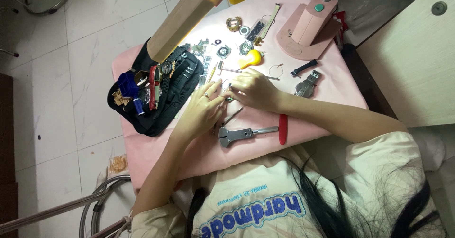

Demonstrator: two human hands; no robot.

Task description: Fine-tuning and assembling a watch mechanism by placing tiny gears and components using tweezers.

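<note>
The pink table point(246, 143) is carrying everything, and both hands are meeting near its middle. Left of them, a black tool pouch point(159, 96) is lying open with a watch and small tools spilling out. Beyond the hands, a pink lamp base point(308, 29) is standing, with loose watch parts point(227, 48) and a yellow-handled tool point(251, 58) scattered nearer. Just under the hands, a metal case wrench point(241, 134) and a red-handled tool point(283, 129) are lying unused. The left hand point(201, 112) and right hand point(253, 90) are pinching a small metal watch piece point(229, 97) between their fingertips; it is mostly hidden. Judging by the spread parts, the work looks partway through, with reassembly remaining.
</note>
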